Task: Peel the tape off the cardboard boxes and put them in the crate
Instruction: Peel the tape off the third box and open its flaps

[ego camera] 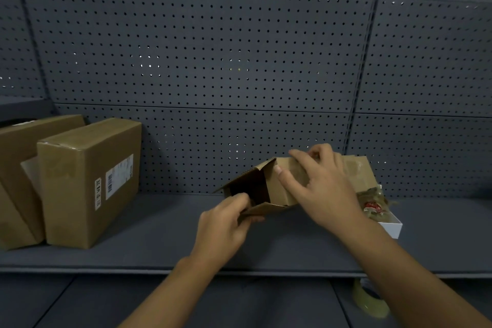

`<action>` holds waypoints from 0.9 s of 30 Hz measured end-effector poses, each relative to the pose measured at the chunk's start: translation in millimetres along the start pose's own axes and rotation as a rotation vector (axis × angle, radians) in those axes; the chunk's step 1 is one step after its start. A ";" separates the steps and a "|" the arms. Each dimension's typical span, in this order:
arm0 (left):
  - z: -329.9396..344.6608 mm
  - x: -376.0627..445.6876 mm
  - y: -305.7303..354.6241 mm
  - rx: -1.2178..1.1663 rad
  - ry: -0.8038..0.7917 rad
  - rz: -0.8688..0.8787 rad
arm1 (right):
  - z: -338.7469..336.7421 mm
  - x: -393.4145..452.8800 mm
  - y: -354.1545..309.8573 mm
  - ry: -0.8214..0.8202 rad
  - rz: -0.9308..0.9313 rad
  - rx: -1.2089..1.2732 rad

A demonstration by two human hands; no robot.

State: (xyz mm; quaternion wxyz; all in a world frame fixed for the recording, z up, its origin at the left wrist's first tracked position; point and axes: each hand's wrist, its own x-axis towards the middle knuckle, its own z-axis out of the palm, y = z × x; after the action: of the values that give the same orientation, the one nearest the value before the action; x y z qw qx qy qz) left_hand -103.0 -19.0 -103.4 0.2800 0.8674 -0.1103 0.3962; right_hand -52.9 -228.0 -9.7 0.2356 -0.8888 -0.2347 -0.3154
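Both hands grip the opened cardboard box (269,186): left hand (226,218) pinching its lower flap, right hand (322,184) clasping its top.

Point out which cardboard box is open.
The small box held in both hands, right of centre, with its flaps open and dark inside showing. The two larger boxes at left stand closed.

A grey shelf (159,234) carries two cardboard boxes (90,181) and a white tray (394,226).

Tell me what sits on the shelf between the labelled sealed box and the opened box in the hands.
Nothing: the head view shows bare grey shelf between labelled box and opened box.
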 end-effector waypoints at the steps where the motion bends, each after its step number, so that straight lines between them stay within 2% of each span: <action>1: 3.2 -2.7 0.0 0.060 0.033 0.028 | 0.2 0.7 -1.4 0.000 0.005 -0.006; 5: 17.5 -13.5 10.2 0.234 0.123 0.159 | 1.7 -0.7 -5.5 -0.011 0.002 -0.002; 9: 23.0 -7.5 10.7 0.163 0.147 0.262 | -1.6 -0.4 -12.0 -0.030 0.052 -0.026; 11: 22.8 -0.6 7.6 0.082 0.117 0.259 | -7.6 0.4 -16.8 0.002 0.041 -0.081; 14: 15.5 9.7 10.1 0.038 0.007 0.312 | -14.5 5.9 -26.8 0.012 -0.099 -0.226; 17: 8.5 16.7 12.3 0.035 0.004 0.284 | -18.8 19.5 -39.5 -0.120 -0.094 -0.274; 27: 0.3 22.9 5.5 0.070 -0.014 0.264 | -10.1 42.6 -64.3 -0.208 -0.019 -0.260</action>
State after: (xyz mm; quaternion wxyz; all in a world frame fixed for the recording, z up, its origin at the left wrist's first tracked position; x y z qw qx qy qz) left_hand -89.9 -23.0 -84.2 0.1942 0.8573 -0.2118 0.4271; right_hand -64.4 -172.2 43.3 0.0903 -0.9373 -0.2234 -0.2518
